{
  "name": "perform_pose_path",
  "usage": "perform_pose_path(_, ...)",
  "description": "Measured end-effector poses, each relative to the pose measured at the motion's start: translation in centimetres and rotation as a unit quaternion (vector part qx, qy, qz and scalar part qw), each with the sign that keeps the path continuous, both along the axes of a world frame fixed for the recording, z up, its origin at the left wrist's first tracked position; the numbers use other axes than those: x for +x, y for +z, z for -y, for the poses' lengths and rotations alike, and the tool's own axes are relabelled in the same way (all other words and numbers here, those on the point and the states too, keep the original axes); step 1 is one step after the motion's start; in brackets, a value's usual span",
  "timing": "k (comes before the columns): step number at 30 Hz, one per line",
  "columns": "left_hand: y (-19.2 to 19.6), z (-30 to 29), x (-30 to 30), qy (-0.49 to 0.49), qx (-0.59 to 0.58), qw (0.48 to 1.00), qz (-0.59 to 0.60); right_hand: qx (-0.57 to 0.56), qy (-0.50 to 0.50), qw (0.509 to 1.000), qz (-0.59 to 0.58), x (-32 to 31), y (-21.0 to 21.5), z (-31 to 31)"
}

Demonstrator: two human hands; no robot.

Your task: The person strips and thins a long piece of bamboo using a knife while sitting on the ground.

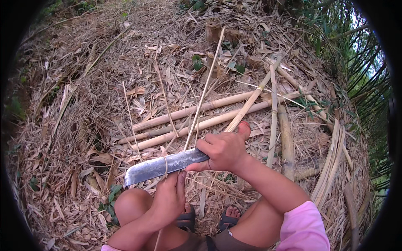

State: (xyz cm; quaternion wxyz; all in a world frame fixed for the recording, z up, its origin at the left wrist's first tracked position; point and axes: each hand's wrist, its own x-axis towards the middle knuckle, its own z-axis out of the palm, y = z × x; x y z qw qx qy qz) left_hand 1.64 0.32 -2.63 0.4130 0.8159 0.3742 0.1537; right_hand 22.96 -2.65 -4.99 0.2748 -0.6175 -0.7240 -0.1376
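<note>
A broad-bladed machete (157, 168) lies nearly level across my lap, its tip toward the left. My right hand (224, 151) is closed around its handle, thumb stretched along the lower edge. Below the blade, my left hand (169, 197) pinches a thin bamboo strip (166, 162), with fingertips close to or touching the blade's lower edge. The strip crosses in front of the blade, and its tail hangs down past my left wrist. Beyond the blade a long pale strip (205, 92) slants away; whether it joins the held one I cannot tell.
Several bamboo poles (197, 109) lie ahead on dry leaf litter. A split bamboo length (251, 100) slants across them. To the right is a bundle of split strips (328, 167). A stump (212, 31) stands farther off, and green bamboo (368, 79) grows at the right.
</note>
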Motion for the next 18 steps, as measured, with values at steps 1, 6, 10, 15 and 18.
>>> perform_pose_path(1,0.4,0.4,0.1,0.007,-0.028,1.0,0.004,0.017,-0.032,0.999,0.013,0.3,0.2,0.0)
perform_pose_path(6,1.1,2.6,-1.3,-0.044,-0.123,0.991,0.007,-0.217,-0.236,0.926,-0.199,7.9,0.8,-0.5)
perform_pose_path(10,0.8,2.1,-0.4,-0.037,-0.095,0.995,0.015,-0.085,-0.123,0.98,-0.133,3.9,-1.3,0.7)
perform_pose_path(15,2.6,1.7,0.4,0.034,-0.172,0.982,0.064,-0.036,-0.037,0.998,-0.035,0.5,0.7,0.6)
perform_pose_path(18,1.5,0.6,0.0,0.003,-0.09,0.996,0.022,0.036,-0.004,0.999,0.011,2.9,-0.4,-0.4)
